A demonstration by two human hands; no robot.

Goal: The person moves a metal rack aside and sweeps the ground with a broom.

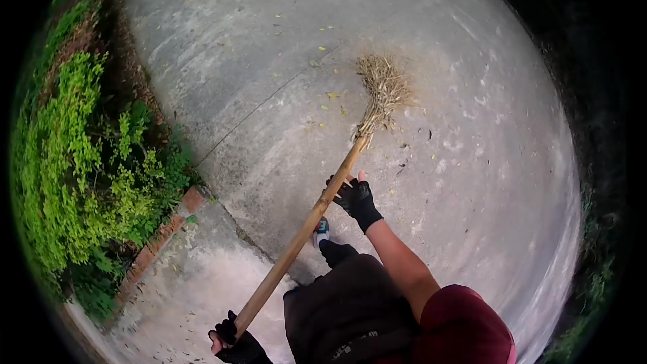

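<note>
A broom with a long wooden handle [300, 239] and a head of dry twigs [385, 87] slants across the middle of the head view. The bristles rest at the concrete and look slightly blurred. My right hand [357, 203], in a black fingerless glove, grips the lower handle, its fingers partly hidden behind the wood and its thumb sticking out. At the handle's top end, near the bottom edge, my left hand [241, 345] is closed round the wood in a matching glove.
Small yellow leaves [333, 95] lie scattered over the concrete ground [485, 162]. Green shrubs [87, 168] line the left side, behind a low brick edging [151, 249]. My shoe [321, 226] stands under the handle, beside a joint in the concrete.
</note>
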